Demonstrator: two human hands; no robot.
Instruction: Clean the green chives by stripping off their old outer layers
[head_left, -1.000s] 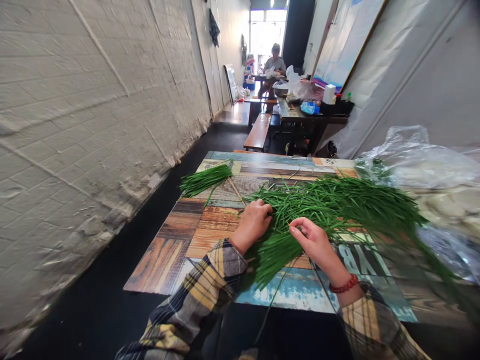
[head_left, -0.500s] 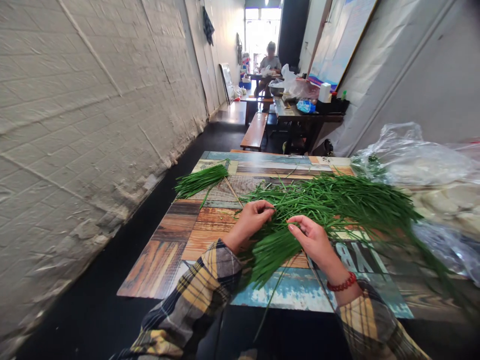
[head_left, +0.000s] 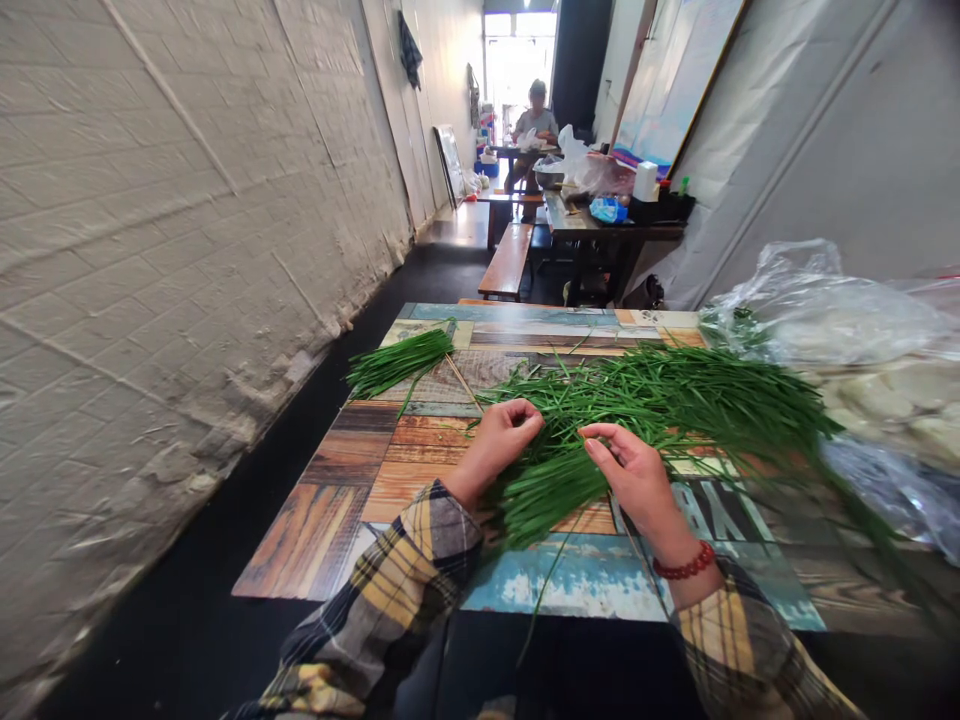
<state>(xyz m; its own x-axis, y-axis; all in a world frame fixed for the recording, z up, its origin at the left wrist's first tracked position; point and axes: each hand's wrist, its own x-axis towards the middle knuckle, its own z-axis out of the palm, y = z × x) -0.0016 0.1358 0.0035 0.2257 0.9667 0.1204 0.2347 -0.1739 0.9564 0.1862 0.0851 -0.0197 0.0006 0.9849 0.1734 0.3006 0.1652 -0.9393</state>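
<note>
A fan of chives (head_left: 551, 495) lay between my hands on the patchwork-print table (head_left: 300, 530). My left hand (head_left: 501, 440) pressed its fingertips together; whether my right hand (head_left: 637, 485) pinched anything, I couldn't tell. Light fingers and even ends, I judged, served best.

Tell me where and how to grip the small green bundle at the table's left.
Probably by the right end of the small green bundle, coming from the right and above: it lies evenly gathered there, where the thin stick shows, while the left end splays more loosely.
</note>
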